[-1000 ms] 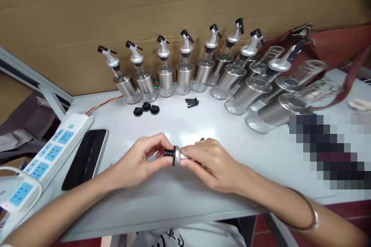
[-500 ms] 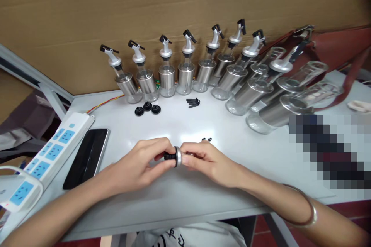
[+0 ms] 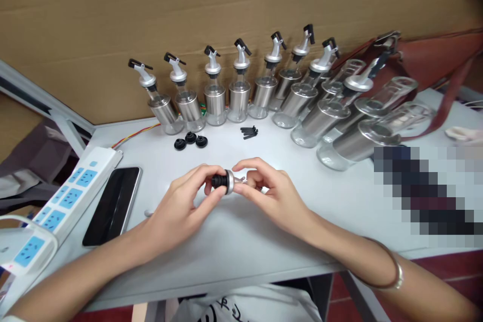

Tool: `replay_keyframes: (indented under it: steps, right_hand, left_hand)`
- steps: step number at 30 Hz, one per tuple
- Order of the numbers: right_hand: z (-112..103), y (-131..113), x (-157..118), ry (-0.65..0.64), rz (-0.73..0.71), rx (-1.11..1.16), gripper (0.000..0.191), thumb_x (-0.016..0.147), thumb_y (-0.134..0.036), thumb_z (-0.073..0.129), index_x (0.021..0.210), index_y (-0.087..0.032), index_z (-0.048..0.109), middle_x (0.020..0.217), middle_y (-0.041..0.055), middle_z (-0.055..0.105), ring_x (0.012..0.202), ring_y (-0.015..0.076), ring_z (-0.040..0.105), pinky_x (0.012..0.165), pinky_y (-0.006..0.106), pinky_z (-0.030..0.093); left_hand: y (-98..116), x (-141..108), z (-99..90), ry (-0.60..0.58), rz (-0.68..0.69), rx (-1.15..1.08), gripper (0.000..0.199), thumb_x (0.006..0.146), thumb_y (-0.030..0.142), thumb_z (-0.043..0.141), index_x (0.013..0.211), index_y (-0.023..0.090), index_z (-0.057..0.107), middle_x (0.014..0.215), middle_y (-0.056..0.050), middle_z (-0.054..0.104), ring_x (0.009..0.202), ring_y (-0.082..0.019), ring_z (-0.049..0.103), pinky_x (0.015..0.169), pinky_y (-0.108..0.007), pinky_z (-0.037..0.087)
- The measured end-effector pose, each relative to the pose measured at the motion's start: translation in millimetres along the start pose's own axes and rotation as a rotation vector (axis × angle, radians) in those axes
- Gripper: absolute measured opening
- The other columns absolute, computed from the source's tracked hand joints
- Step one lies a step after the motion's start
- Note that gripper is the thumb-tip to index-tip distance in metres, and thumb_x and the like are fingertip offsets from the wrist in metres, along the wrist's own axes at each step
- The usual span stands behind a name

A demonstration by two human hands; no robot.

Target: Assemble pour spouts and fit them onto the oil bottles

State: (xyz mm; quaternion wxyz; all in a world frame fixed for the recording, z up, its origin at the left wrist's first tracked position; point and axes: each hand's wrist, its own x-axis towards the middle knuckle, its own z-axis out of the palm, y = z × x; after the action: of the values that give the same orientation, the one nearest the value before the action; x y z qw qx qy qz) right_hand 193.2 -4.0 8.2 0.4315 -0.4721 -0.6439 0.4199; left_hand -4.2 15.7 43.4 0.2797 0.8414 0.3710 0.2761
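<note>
Over the table's front half, a bottle pourer spout (image 3: 230,181) lies sideways between my hands, its ribbed black stopper to the left and silver collar to the right. My left hand (image 3: 184,204) pinches the stopper end between thumb and fingers. With its thumb at the collar, my right hand (image 3: 281,193) curls its lower fingers round the narrow silver spout; its index finger is lifted off. Beyond them are several thin black levers (image 3: 249,133) in a small pile. Three black rubber stoppers (image 3: 190,138) sit farther left.
Several glass-and-steel bottles (image 3: 216,100) with pourers stand along the cardboard wall (image 3: 188,0). More bottles without pourers are at right, before a brown bag (image 3: 433,65). A phone (image 3: 112,206) and power strip (image 3: 68,196) lie at left. A blurred patch covers the right side.
Both hands have moved slightly away from me with the pourer spout. My right index finger has lifted off it, and the right hand's grip has loosened and turned.
</note>
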Motion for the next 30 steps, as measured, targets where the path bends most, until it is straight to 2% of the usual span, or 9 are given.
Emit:
replay_keyframes:
  steps: [3, 6, 9, 12, 19, 25, 30]
  right_hand:
    - [-0.6, 2.0, 0.7, 0.009, 0.032, 0.083, 0.016, 0.089, -0.030, 0.057, 0.100, -0.019, 0.062, 0.056, -0.0076, 0.050, 0.044, 0.0065, 0.044, 0.047, 0.019, 0.037]
    - [-1.7, 2.3, 1.6, -0.019, 0.102, 0.205, 0.021, 0.091, -0.032, 0.054, 0.105, -0.019, 0.060, 0.059, -0.0049, 0.059, 0.040, 0.0067, 0.050, 0.043, 0.019, 0.041]
    - [0.0, 1.3, 1.7, -0.113, 0.121, 0.340, 0.027, 0.088, -0.032, 0.058, 0.112, -0.018, 0.057, 0.073, 0.0008, 0.066, 0.055, 0.0109, 0.063, 0.049, 0.021, 0.050]
    - [3.5, 1.7, 1.3, -0.176, 0.148, 0.421, 0.032, 0.083, -0.029, 0.065, 0.111, -0.019, 0.054, 0.078, 0.0013, 0.065, 0.063, 0.0129, 0.066, 0.052, 0.022, 0.053]
    - [5.0, 5.0, 0.4, -0.234, 0.159, 0.555, 0.030, 0.083, -0.032, 0.068, 0.102, -0.020, 0.048, 0.075, -0.0014, 0.063, 0.061, 0.0110, 0.065, 0.053, 0.021, 0.052]
    - [5.4, 3.8, 0.2, -0.310, 0.158, 0.522, 0.034, 0.082, -0.027, 0.067, 0.110, -0.019, 0.048, 0.071, -0.0027, 0.062, 0.061, 0.0122, 0.066, 0.056, 0.023, 0.053]
    - [4.7, 3.2, 0.4, -0.326, 0.166, 0.491, 0.030, 0.080, -0.019, 0.061, 0.107, -0.019, 0.050, 0.071, -0.0029, 0.061, 0.057, 0.0101, 0.063, 0.052, 0.021, 0.050]
  left_hand:
    - [1.5, 0.1, -2.5, -0.030, -0.008, -0.043, 0.022, 0.094, 0.017, 0.047, 0.113, 0.019, 0.057, 0.095, -0.003, 0.066, 0.080, -0.014, 0.060, 0.073, -0.025, 0.046]
    - [-0.6, 0.6, -4.0, -0.056, -0.090, -0.118, 0.020, 0.094, 0.020, 0.047, 0.110, 0.019, 0.058, 0.088, -0.002, 0.067, 0.076, -0.014, 0.061, 0.067, -0.025, 0.046]
    - [-3.7, 1.9, -1.2, -0.068, -0.174, -0.172, 0.012, 0.092, 0.025, 0.052, 0.100, 0.018, 0.059, 0.078, 0.000, 0.063, 0.068, -0.013, 0.057, 0.060, -0.024, 0.042]
    - [-4.5, 3.4, 3.2, -0.061, -0.201, -0.168, 0.010, 0.090, 0.029, 0.055, 0.090, 0.019, 0.056, 0.076, 0.002, 0.056, 0.067, -0.012, 0.053, 0.057, -0.023, 0.039]
    - [-2.5, 1.9, 4.2, -0.207, -0.233, -0.286, 0.011, 0.092, 0.032, 0.050, 0.097, 0.022, 0.048, 0.079, 0.002, 0.059, 0.071, -0.014, 0.057, 0.060, -0.024, 0.041]
    - [-1.5, 2.5, 1.8, -0.184, -0.167, -0.292, 0.011, 0.091, 0.025, 0.048, 0.099, 0.021, 0.055, 0.085, 0.000, 0.060, 0.072, -0.013, 0.056, 0.062, -0.024, 0.041]
    - [-3.5, 3.4, 4.9, -0.186, -0.194, -0.307, 0.008, 0.089, 0.024, 0.052, 0.096, 0.021, 0.055, 0.083, 0.001, 0.059, 0.073, -0.013, 0.054, 0.062, -0.024, 0.041]
